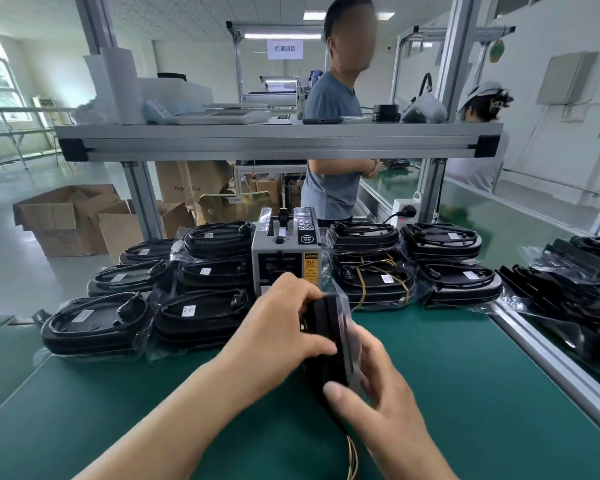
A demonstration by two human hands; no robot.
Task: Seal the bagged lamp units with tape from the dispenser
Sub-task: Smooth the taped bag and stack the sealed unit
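Thin coloured wires [352, 457] hang at the bottom edge of the view, below the right hand [378, 400]. That hand grasps the lower part of a bagged lamp unit [328, 344], with its thumb against the black near side and its fingers wrapped round the far, plastic-covered side. The unit is black, in a clear bag, and stands on edge over the green bench mat [464, 393]. Whether its lower end touches the mat is hidden by the hand. Just beyond, the left hand [284, 323] clasps the upper part of the same unit, fingers curled over its top edge and thumb laid across its near side. Both hands are motion-blurred.

Behind the hands, at the middle of the bench, stands the grey tape dispenser [284, 252] with a yellow caution label on its front. It is near the held unit but apart from it. Left of it lie stacks of bagged lamp units [201, 317], flat, with cords coiled on top. Right of it lie more bagged units [378, 285], one bound with yellowish wire. Further bagged units [575, 289] lie on the neighbouring bench at the right.

Beyond the bench an aluminium shelf [277, 143] crosses the view, and a person in a blue-grey shirt [329, 188] stands behind it. Open cardboard boxes [70, 220] sit on the floor at the left.
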